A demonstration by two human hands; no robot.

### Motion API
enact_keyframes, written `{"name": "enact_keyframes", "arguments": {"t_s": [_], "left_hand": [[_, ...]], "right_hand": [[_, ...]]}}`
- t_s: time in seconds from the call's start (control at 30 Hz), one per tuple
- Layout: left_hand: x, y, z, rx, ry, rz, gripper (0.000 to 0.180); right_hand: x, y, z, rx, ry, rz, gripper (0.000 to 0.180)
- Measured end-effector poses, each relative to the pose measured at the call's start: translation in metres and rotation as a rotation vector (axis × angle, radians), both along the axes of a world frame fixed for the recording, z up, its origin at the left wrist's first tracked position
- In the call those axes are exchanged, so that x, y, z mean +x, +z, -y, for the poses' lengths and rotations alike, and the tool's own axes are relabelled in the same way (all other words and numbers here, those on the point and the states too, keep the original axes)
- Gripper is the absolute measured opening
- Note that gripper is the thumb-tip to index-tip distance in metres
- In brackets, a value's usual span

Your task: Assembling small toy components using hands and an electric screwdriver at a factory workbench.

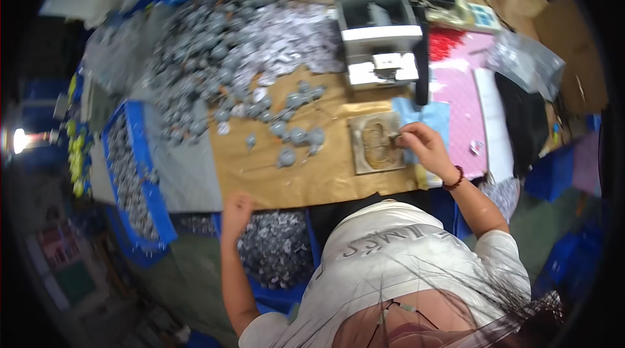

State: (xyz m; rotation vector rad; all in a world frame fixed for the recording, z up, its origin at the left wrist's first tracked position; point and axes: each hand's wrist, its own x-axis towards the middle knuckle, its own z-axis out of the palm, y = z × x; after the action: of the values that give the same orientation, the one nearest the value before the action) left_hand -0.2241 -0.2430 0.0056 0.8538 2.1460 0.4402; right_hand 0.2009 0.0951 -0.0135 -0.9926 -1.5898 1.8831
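Note:
My right hand (pixel 424 146) is at the right edge of a square plate (pixel 357 147) with an oval, brownish groove. Its thumb and fingers pinch a small dark piece (pixel 396 140) that is too blurred to name. Near the table's front edge, my left hand (pixel 237 212) is blurred, with its fingers curled in. Anything inside those fingers is hidden. Left of the plate, several grey round parts (pixel 297 136) with thin stems lie loose on the brown paper (pixel 312 182).
A white machine (pixel 381 35) stands behind the plate. Heaps of grey parts (pixel 195 55) and white pieces (pixel 293 42) cover the back left. A blue tray (pixel 153 195) and a bin of grey pieces (pixel 277 250) flank my left arm. Red bits (pixel 446 42) lie at the right.

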Motion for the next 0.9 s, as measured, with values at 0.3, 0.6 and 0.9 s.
{"name": "enact_keyframes", "arguments": {"t_s": [0.3, 0.6, 0.9], "left_hand": [[-0.114, -0.075, -0.136, 0.506, 0.103, -0.684, 0.033], [-0.110, -0.078, -0.132, 0.478, 0.208, -0.547, 0.032], [-0.067, -0.048, -0.126, 0.443, -0.042, -0.655, 0.027]], "right_hand": [[0.099, 0.033, 0.008, 0.875, -0.230, 0.644, 0.034], [0.165, 0.027, -0.013, 0.970, 0.020, 0.917, 0.039], [0.006, 0.038, -0.005, 0.995, 0.159, 0.429, 0.047]]}}
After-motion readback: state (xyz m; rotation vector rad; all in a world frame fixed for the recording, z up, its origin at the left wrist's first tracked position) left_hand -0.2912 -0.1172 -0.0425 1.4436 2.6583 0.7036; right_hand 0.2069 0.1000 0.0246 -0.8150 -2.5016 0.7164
